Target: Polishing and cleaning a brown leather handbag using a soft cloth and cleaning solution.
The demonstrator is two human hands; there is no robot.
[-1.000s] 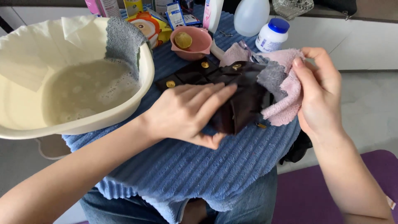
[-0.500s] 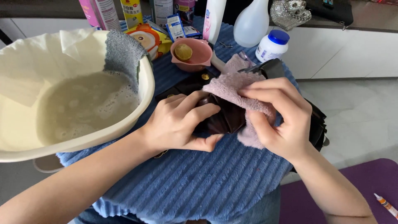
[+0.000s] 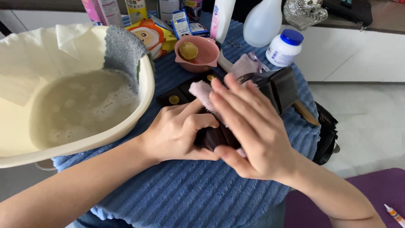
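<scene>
A dark brown leather bag [image 3: 282, 85] with brass studs lies on a blue ribbed towel [image 3: 194, 190] across my lap. My left hand [image 3: 177, 133] grips the bag's near end and holds it down. My right hand [image 3: 249, 126] lies flat over the bag, pressing a pink fluffy cloth [image 3: 201, 92] against the leather. Most of the cloth is hidden under my fingers.
A cream basin [image 3: 126, 126] of soapy water with a grey cloth [image 3: 122, 50] on its rim sits at the left. Behind stand a pink bowl [image 3: 202, 52], a white jar with blue lid [image 3: 283, 47], bottles [image 3: 261, 21] and small packets [image 3: 181, 23]. A purple mat [image 3: 379, 190] lies lower right.
My right hand brought the pink cloth from the bag's right side down onto the leather and now covers it flat. My left hand shifted from lying flat to gripping the bag's near end.
</scene>
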